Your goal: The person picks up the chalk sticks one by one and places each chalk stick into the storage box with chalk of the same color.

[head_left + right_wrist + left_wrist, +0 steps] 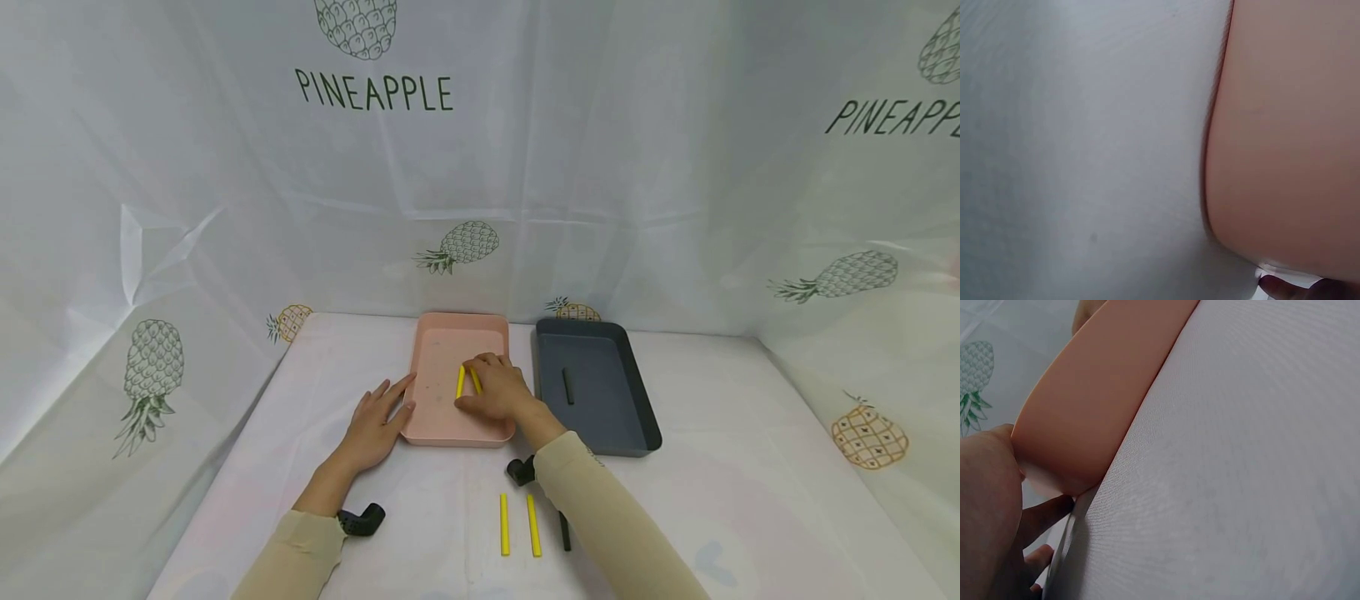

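In the head view, the left side of a pink rectangular tray (437,350) is touched by the left hand (372,429), whose fingers are spread and loosely extended, with nothing grasped. Over the tray's right half the right hand (501,389) is placed, its fingers bent; a short yellow stick (460,382) is held lengthwise between thumb and fingertips. A second yellow stick (476,381) is seen just beside it, partly framed by the same hand; whether it is touched cannot be told. To the right of the pink tray, a dark gray tray (600,425) is set, in which one dark stick (567,386) is contained. Nearer the person, two more yellow sticks (504,524) are laid roughly side by side on the white tablecloth (435,558), and another dark stick (565,533) is partly covered by the right sleeve (611,508). A black device (362,520) is worn at the left wrist. The background is formed by a pineapple-printed curtain (570,167). In the left wrist view, the pink tray's outer wall is met by the left hand at the left edge. In the right wrist view, the tray's outer wall is shown beside pale cloth; the right hand's grip cannot be made out.
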The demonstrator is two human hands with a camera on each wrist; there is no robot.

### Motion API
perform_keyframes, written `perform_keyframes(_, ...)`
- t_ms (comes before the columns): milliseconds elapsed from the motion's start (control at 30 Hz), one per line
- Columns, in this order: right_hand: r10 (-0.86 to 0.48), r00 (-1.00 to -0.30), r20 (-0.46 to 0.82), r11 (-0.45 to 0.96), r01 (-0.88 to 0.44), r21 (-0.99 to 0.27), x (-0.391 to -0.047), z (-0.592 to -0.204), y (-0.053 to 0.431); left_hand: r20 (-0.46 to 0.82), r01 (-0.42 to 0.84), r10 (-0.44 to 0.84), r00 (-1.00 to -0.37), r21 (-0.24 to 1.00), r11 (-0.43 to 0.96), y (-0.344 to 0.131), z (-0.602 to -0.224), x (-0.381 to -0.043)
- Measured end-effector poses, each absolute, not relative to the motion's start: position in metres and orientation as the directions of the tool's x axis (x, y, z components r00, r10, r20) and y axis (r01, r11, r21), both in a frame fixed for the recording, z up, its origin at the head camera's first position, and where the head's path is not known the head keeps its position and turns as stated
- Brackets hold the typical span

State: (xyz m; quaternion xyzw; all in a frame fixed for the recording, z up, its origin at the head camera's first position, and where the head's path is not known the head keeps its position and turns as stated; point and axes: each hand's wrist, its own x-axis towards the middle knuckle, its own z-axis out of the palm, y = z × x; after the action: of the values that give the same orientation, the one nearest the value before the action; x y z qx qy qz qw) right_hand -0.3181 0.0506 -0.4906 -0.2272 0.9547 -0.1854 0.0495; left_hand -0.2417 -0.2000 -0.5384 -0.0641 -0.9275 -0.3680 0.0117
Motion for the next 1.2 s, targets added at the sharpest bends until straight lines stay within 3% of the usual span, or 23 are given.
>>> perform_keyframes(1200,-0.463,-0.886,-0.013,0.814,-0.420,-0.401,-0.3175,-0.4903,0.0529,0.062,0.118,0.104,-0.993,0.683,0.721,-0.1982,-0.5359,-0.2401)
